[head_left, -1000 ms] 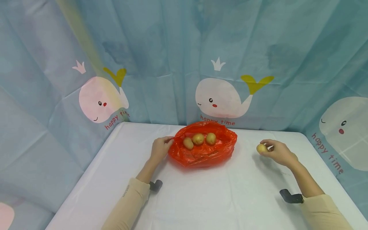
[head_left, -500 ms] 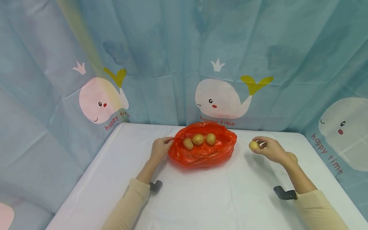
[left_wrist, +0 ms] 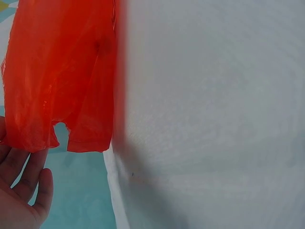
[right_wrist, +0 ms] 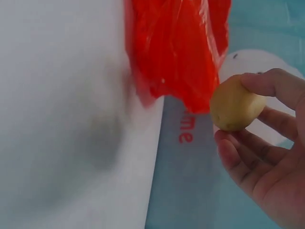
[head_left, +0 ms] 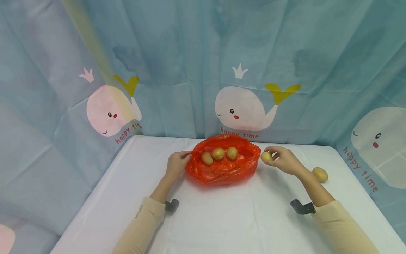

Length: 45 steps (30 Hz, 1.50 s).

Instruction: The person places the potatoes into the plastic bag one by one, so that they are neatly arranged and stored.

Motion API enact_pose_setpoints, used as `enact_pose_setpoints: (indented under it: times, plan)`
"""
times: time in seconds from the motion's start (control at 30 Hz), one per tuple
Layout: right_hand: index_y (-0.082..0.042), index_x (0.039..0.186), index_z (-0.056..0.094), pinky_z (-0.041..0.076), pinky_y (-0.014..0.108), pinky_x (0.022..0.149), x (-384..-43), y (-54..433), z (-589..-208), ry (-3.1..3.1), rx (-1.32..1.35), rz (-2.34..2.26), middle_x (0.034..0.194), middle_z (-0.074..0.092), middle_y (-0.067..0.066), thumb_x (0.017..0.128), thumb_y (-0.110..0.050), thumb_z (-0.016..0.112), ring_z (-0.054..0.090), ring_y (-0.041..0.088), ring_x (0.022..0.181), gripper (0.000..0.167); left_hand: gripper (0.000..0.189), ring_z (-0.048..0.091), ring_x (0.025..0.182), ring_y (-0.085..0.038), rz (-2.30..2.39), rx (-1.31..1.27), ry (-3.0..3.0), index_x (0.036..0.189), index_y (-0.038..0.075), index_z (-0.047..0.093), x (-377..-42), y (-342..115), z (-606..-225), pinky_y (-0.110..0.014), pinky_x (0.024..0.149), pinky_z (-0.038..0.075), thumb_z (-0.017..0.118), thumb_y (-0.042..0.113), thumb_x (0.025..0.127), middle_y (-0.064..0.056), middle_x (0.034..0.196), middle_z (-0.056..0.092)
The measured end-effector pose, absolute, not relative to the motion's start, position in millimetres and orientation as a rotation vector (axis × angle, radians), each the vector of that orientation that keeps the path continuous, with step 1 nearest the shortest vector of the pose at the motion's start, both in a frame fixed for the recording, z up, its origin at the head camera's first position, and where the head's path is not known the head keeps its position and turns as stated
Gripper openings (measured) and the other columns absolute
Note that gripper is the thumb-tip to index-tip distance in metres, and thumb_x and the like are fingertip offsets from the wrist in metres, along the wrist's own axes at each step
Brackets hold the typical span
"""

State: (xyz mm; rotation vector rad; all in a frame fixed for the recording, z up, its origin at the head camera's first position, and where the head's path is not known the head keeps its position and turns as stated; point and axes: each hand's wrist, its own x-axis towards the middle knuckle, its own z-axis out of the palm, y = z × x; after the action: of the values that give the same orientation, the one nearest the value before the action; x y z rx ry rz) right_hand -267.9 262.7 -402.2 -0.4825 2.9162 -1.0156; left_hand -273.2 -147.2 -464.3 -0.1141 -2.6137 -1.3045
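Red bag (head_left: 222, 174) pinched by left fingers (left_wrist: 31, 172); right fingers (right_wrist: 231, 155) grip potato (right_wrist: 233, 107).

Beige sleeves (head_left: 139, 225) and black, bent wrist cameras (head_left: 298, 207) are worn.

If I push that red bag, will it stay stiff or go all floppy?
Probably floppy: the red bag looks thin and crinkly. Lifted by one edge, it may sag, since three potatoes sit inside. Those might roll, being rounded.
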Motion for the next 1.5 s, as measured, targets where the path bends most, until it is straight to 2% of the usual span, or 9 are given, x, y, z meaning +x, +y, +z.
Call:
enact_pose_setpoints:
  times: [0.17,0.4,0.63,0.77,1.23,1.4,1.5]
  plan:
    - [-0.001,0.121,0.062,0.059,0.034,0.072,-273.8,245.7,-401.4,2.891,-0.528,-1.038,0.112,0.066,0.020,0.082,-0.012,0.071,0.062,0.028,0.092,0.041,0.029,0.066,0.111,-0.028,-1.317,-0.085,-2.628,0.117,0.006,0.071,-272.8,-147.0,-464.0,-0.043,0.096,0.055,0.060,0.024,0.096,-0.011,0.113,0.073]
    - [0.000,0.123,0.062,0.058,0.037,0.075,-279.9,223.5,-397.9,2.872,-0.607,-1.042,0.113,0.065,0.020,0.082,-0.010,0.070,0.061,0.030,0.094,0.042,0.028,0.067,0.109,-0.029,-1.274,-0.118,-2.624,0.116,0.005,0.071,-271.7,-146.5,-462.9,-0.043,0.095,0.055,0.061,0.021,0.096,-0.012,0.112,0.073]
    - [-0.003,0.122,0.062,0.055,0.047,0.088,-287.5,200.5,-396.6,2.866,-0.652,-1.029,0.115,0.065,0.017,0.083,-0.012,0.071,0.059,0.031,0.102,0.041,0.028,0.067,0.110,-0.029,-1.283,-0.117,-2.621,0.116,0.005,0.071,-274.4,-146.6,-461.9,-0.043,0.096,0.055,0.061,0.022,0.096,-0.012,0.113,0.073]
    - [-0.002,0.122,0.062,0.054,0.048,0.090,-290.2,188.4,-397.2,2.830,-0.670,-1.040,0.116,0.065,0.017,0.082,-0.011,0.072,0.059,0.031,0.104,0.042,0.028,0.067,0.110,-0.029,-1.293,-0.119,-2.622,0.116,0.006,0.071,-275.2,-146.2,-462.7,-0.043,0.096,0.054,0.061,0.022,0.096,-0.012,0.114,0.073]
    - [-0.009,0.121,0.064,0.056,0.035,0.083,-297.8,147.8,-410.3,2.765,-0.722,-0.989,0.114,0.066,0.009,0.083,-0.014,0.073,0.058,0.023,0.097,0.039,0.028,0.067,0.109,-0.029,-1.285,-0.126,-2.623,0.116,0.006,0.071,-273.3,-143.8,-461.7,-0.043,0.095,0.055,0.061,0.022,0.096,-0.011,0.113,0.073]
    - [-0.009,0.121,0.065,0.056,0.037,0.089,-298.8,131.8,-415.7,2.738,-0.778,-0.963,0.115,0.065,0.007,0.084,-0.014,0.072,0.059,0.023,0.103,0.038,0.027,0.066,0.110,-0.029,-1.308,-0.103,-2.632,0.116,0.006,0.072,-274.5,-143.1,-461.5,-0.043,0.096,0.055,0.061,0.022,0.096,-0.011,0.113,0.073]
    - [-0.010,0.122,0.065,0.056,0.035,0.085,-297.1,123.4,-420.1,2.718,-0.789,-0.944,0.112,0.065,0.006,0.084,-0.014,0.072,0.058,0.022,0.101,0.038,0.028,0.066,0.110,-0.029,-1.306,-0.100,-2.638,0.116,0.006,0.071,-273.9,-142.3,-461.5,-0.043,0.096,0.055,0.061,0.022,0.096,-0.011,0.114,0.073]
